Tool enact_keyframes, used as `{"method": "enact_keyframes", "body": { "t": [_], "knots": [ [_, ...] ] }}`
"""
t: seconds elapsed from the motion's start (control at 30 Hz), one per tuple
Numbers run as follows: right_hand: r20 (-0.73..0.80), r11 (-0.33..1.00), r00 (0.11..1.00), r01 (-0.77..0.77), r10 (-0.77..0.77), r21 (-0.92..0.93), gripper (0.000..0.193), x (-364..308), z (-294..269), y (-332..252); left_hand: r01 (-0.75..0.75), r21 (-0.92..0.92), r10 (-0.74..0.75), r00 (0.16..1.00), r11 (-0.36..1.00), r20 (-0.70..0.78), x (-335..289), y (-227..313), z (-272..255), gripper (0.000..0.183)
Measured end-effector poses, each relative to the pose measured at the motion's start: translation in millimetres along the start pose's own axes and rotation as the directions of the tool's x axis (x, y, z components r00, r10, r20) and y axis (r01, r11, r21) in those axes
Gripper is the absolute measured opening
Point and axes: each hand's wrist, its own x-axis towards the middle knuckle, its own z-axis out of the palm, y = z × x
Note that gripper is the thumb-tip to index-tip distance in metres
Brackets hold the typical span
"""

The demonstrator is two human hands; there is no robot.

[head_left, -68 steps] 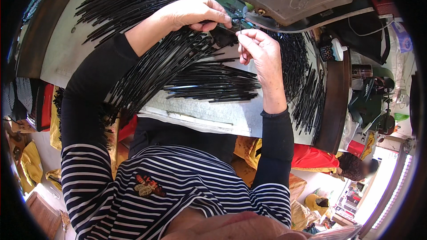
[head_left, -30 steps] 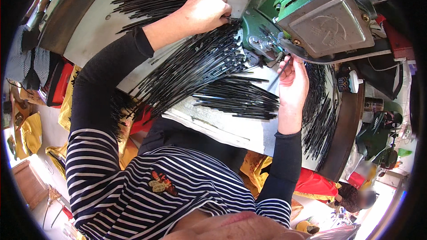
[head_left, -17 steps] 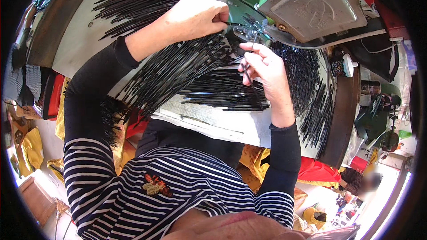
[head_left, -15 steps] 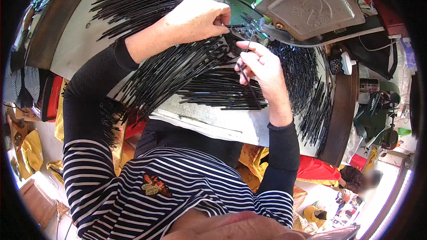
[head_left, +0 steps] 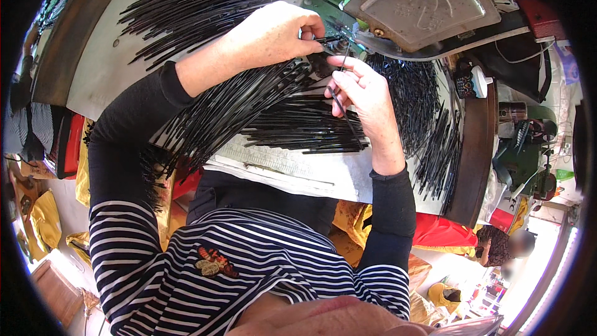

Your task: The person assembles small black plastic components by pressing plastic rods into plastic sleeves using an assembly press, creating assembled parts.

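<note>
My left hand (head_left: pixel 264 40) is closed at the fingertips on a thin black rod (head_left: pixel 329 40), which looks like an umbrella rib, beside the working end of a green machine (head_left: pixel 320 3). Just below and to the right, my right hand (head_left: pixel 370 99) has its fingers curled around another thin black rod (head_left: pixel 352 126) that slants down past the palm. Its upper part rises between thumb and forefinger toward the machine. Under my left forearm lies a bundle of black rods (head_left: pixel 230 109), and a further pile (head_left: pixel 305 126) lies crosswise below my right hand. The machine's small working parts are partly hidden.
More black rods (head_left: pixel 186 9) cover the table's far left, and a dense heap (head_left: pixel 413 96) lies at the right. The machine's grey metal cover (head_left: pixel 429 9) overhangs the far right. Raised dark edges (head_left: pixel 476 155) bound the table. Paper (head_left: pixel 280 177) lies along its near side.
The view has shifted slightly. Both hands stay beside the machine, gripping their rods, with the left fingertips and the right hand barely moved.
</note>
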Motion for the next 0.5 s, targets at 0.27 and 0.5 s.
{"method": "enact_keyframes", "body": {
  "t": [0.27,0.5],
  "knots": [
    [-0.014,1.000,1.000,0.002,-0.002,0.011,0.034,-1.3,0.2,0.0,0.002,-0.040,-0.003,0.999,0.999,-0.033,0.8,-0.1,3.5,0.025],
    [-0.017,1.000,1.000,0.004,-0.004,-0.005,0.034,-0.6,-0.4,-0.1,-0.021,-0.027,0.020,0.999,0.999,-0.044,1.2,0.2,5.8,0.024]
  ]
}}
